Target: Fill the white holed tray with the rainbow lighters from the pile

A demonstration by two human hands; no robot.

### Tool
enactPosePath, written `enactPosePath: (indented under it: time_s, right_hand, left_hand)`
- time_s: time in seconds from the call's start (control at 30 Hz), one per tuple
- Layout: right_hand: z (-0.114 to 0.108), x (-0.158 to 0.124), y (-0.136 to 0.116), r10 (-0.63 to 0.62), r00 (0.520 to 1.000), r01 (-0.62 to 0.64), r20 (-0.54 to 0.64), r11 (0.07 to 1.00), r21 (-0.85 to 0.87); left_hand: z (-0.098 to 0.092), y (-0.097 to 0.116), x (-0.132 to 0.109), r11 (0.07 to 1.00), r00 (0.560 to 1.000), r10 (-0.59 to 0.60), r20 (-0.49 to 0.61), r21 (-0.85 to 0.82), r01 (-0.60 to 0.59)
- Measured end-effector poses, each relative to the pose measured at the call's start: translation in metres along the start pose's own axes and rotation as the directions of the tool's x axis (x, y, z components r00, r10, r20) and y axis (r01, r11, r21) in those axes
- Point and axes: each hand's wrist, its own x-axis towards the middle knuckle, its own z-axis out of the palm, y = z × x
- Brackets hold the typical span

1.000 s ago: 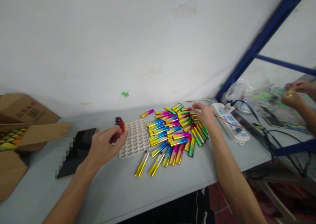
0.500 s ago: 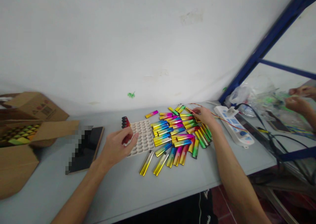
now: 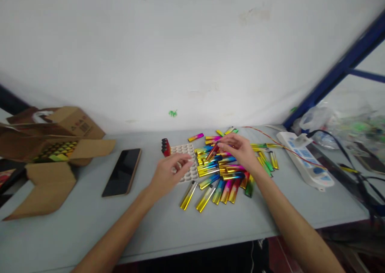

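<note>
A heap of rainbow-coloured lighters lies on the grey table. To its left is a white tray full of round holes, with a few red lighters standing at its far left corner. My left hand hovers over the near part of the tray with fingers loosely spread and nothing in them. Above the heap, my right hand pinches one reddish lighter that points toward the tray.
A dark phone lies left of the tray. Beyond it stands an open cardboard box holding more lighters. A white power strip with cables sits at the right, below a blue frame and plastic bags.
My left hand let go of a red lighter at the tray and drew back. My right hand picked a lighter from the heap's far side and carried it left. The view swung left.
</note>
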Motion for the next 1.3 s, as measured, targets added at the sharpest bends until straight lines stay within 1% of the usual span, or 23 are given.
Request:
enactPosePath:
  time_s: [0.07,0.13,0.2,0.27,0.43,0.53,0.63,0.73,0.77,0.83,0.9,0.97,1.03,1.17,1.3]
  right_hand:
    - [0.025,-0.006,-0.006,0.02,0.997,-0.028,0.078,0.995,0.1]
    - [0.043,-0.012,-0.01,0.039,0.989,-0.062,0.14,0.985,0.16]
    - [0.053,-0.017,-0.012,0.051,0.984,-0.079,0.17,0.984,0.158]
    - [0.059,-0.019,-0.013,0.046,0.986,-0.063,0.16,0.993,0.104]
    - [0.058,-0.02,-0.011,-0.031,0.994,0.043,0.103,0.992,-0.119]
    - [0.054,-0.02,-0.007,-0.084,0.995,0.094,0.052,0.967,-0.237]
    - [0.051,-0.021,-0.004,-0.112,0.994,0.108,0.006,0.943,-0.315]
    - [0.052,-0.022,-0.002,-0.154,0.988,0.146,0.011,0.907,-0.395]
    - [0.052,-0.023,-0.001,-0.169,0.985,0.163,0.021,0.896,-0.413]
    - [0.055,-0.024,-0.001,-0.197,0.979,0.197,0.047,0.878,-0.437]
    - [0.057,-0.025,0.0,-0.219,0.973,0.23,0.077,0.868,-0.44]
    - [0.06,-0.027,0.001,-0.232,0.967,0.253,0.102,0.865,-0.434]
    - [0.062,-0.029,0.002,-0.237,0.963,0.269,0.128,0.861,-0.431]
    - [0.064,-0.03,0.001,-0.246,0.957,0.288,0.153,0.852,-0.436]
    - [0.062,-0.03,-0.002,-0.246,0.956,0.293,0.161,0.852,-0.434]
  left_hand:
    - [0.005,0.004,-0.001,0.993,0.997,-0.061,0.057,-0.094,0.066]
    - [0.009,0.008,-0.001,0.979,0.99,-0.109,0.09,-0.165,0.123]
    - [0.012,0.009,0.0,0.959,0.983,-0.145,0.116,-0.226,0.169]
    - [0.015,0.008,-0.001,0.931,0.971,-0.187,0.151,-0.287,0.224]
    - [0.02,-0.005,-0.005,0.826,0.929,-0.273,0.251,-0.433,0.36]
    - [0.019,-0.009,-0.006,0.766,0.919,-0.283,0.273,-0.513,0.388]
    - [0.015,-0.005,-0.002,0.712,0.92,-0.273,0.28,-0.585,0.389]
    - [0.012,0.001,0.003,0.671,0.912,-0.292,0.288,-0.618,0.41]
    - [0.011,0.003,0.004,0.641,0.905,-0.314,0.289,-0.639,0.426]
    - [0.01,0.004,0.005,0.538,0.875,-0.38,0.3,-0.698,0.472]
    - [0.009,0.005,0.007,0.424,0.831,-0.443,0.337,-0.738,0.526]
    - [0.007,0.004,0.008,0.365,0.798,-0.478,0.367,-0.743,0.561]
    - [0.004,0.005,0.009,0.357,0.786,-0.498,0.366,-0.74,0.57]
    - [0.0,0.004,0.012,0.351,0.784,-0.515,0.346,-0.749,0.561]
    - [0.001,-0.002,0.011,0.353,0.784,-0.512,0.352,-0.746,0.565]
